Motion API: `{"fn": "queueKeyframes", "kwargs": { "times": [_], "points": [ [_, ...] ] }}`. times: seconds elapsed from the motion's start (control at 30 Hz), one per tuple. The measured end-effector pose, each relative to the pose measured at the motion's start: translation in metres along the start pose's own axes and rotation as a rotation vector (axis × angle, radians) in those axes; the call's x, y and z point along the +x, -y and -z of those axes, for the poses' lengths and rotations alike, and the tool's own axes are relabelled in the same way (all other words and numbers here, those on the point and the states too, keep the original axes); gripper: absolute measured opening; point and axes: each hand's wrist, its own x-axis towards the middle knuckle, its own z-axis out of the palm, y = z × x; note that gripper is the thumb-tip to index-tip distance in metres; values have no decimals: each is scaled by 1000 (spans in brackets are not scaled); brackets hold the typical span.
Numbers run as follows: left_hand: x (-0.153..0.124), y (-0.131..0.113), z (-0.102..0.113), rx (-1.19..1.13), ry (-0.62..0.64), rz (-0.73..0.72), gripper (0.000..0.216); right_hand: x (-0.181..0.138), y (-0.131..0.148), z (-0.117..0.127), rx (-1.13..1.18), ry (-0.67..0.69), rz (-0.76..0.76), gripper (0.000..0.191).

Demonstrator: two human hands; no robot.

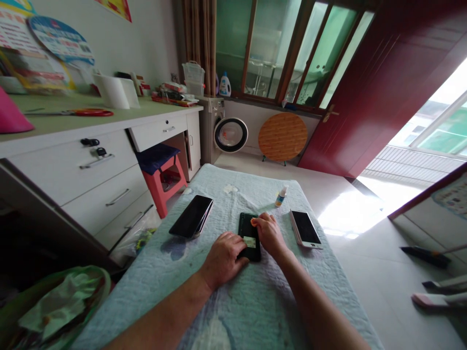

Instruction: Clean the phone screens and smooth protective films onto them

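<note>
In the middle of the cloth-covered table lies a black phone (249,221), with a pale rectangular patch on its lower half. My left hand (226,255) grips its lower left side, the fingers over the edge and the thumb by the bottom. Against the upper right of the phone, my right hand (269,233) pinches a small orange piece (253,221); what it is made of cannot be made out. A larger dark-screened phone (193,215) lies to the left. On the right is a white phone (305,228), and beyond my right hand a small spray bottle (280,196) stands upright.
A light blue quilted cloth (241,184) covers the table. Along the left runs a white drawer desk (105,170), with a red stool (166,182) beneath it. A lined bin (58,306) sits at the lower left. A washing machine (210,131) has its door open.
</note>
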Motion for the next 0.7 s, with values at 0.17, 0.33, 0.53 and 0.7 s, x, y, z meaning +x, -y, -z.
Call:
{"fn": "queueKeyframes", "kwargs": {
  "times": [0.17,0.33,0.53,0.7],
  "points": [
    [0,-1,1,4,2,1,17,22,8,-7,-48,26,43,31],
    [1,-1,3,15,10,5,17,24,17,-14,0,65,102,31],
    [-1,0,-1,-44,-34,73,23,2,22,-8,52,129,154,23],
    [-4,8,-12,-91,-151,122,58,-15,29,0,60,142,215,18]
  ]
}}
